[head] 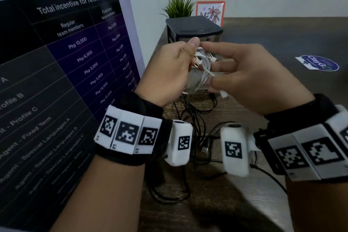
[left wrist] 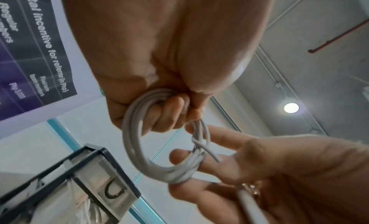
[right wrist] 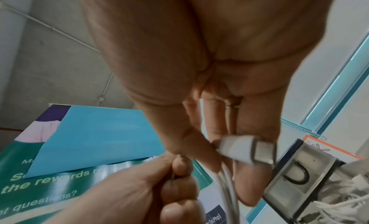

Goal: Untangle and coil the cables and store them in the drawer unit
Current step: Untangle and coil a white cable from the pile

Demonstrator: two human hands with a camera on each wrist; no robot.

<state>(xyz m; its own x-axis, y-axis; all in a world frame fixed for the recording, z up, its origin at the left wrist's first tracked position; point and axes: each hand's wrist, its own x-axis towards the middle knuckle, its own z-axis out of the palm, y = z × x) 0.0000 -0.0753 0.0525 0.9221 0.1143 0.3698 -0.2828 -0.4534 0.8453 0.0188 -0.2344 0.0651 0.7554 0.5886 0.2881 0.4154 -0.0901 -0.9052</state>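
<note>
**Desk:** What sat nearest the lens?

**Photographer:** The two wrist bands with their black-and-white markers, and just past them the left hand (head: 165, 73) and right hand (head: 250, 79), raised above the wooden desk (head: 282, 39). Between them hung a white cable (head: 202, 66), already wound into several loops.

**Desk:** Who held what?

**Photographer:** The left hand's fingers (left wrist: 169, 112) were curled round the top of the coil. The right hand's fingers (left wrist: 225, 140) were threaded through its lower side, with the tail wrapped across the loops and the white plug (right wrist: 245, 150) lying against that palm.

**Desk:** So which step was it?

**Photographer:** By my reading, the coiling of this cable was almost finished and the loose end was being bound round it. The next move would call for tucking the plug without letting the loops spring apart, then carrying the bundle to the drawer unit (head: 194, 28) just behind the hands.

**Desk:** Anything unclear?

**Photographer:** Plenty. The black cables (head: 190, 124) lay tangled on the desk below the wrists, partly covered by them, so their number could not be counted. The hands blocked the unit's front in the head view; the wrist views showed a clear drawer with white cable inside, but whether it stood open could not be told.
</note>
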